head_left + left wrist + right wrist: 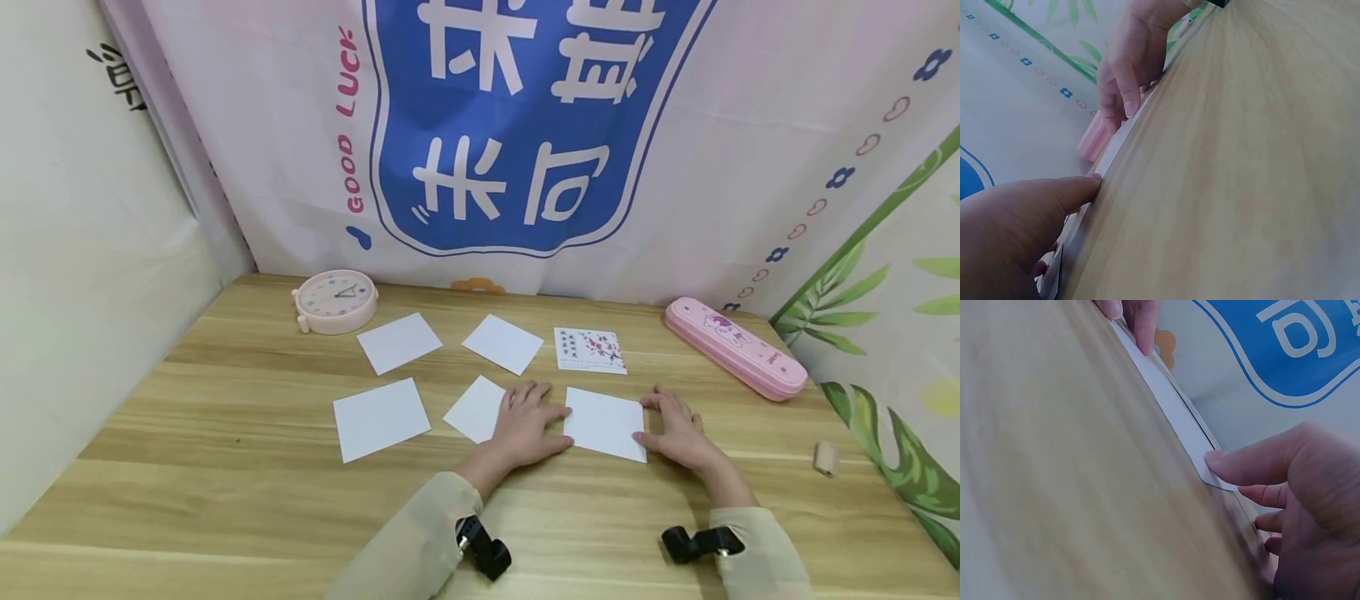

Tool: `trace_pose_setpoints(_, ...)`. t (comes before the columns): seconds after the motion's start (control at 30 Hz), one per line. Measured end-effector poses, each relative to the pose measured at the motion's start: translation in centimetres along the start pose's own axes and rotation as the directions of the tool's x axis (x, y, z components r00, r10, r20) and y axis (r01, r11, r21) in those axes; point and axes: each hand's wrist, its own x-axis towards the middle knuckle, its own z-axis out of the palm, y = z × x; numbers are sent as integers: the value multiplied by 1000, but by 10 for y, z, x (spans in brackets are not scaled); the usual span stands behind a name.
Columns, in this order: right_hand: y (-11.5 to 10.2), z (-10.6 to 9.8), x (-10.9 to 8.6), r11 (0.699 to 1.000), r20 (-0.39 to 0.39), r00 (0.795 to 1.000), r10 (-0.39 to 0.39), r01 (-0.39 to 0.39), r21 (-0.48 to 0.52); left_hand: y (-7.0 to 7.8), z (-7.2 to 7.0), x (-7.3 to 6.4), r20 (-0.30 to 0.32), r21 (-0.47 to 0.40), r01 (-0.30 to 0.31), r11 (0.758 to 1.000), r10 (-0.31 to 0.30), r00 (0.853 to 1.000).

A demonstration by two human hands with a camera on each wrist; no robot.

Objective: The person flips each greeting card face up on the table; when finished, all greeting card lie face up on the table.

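Head view: a blank white card sits between your hands at the right end of the nearer row of cards; whether it lies fully flat on the table cannot be told. Your left hand holds its left edge with thumb and finger, partly covering the neighbouring card. Your right hand holds the right edge likewise, thumb over the card. Behind it lies the printed card, with the pink case farther right.
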Motion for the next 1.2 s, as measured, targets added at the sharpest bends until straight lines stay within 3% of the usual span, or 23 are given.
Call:
trace_pose_setpoints(0.33,-2,0,0,985,-68,996,-52,63,164,0,0,0,1,-20,12,1000,-12,1000)
trace_pose_setpoints(0.47,-3,0,0,982,-100,993,-65,82,173,0,0,0,5,-24,16,1000,-15,1000)
trace_pose_setpoints(0.73,-1,4,1,942,-52,997,-49,64,329,-1,0,-1,-12,-16,7,1000,-7,1000)
trace_pose_setpoints(0.97,0,3,0,944,-65,997,-52,70,322,-2,0,-1,-35,-25,8,1000,-9,999)
trace_pose_setpoints(1.2,-4,3,1,940,-128,992,-4,47,337,-2,-1,1,-46,-73,26,997,-29,999)
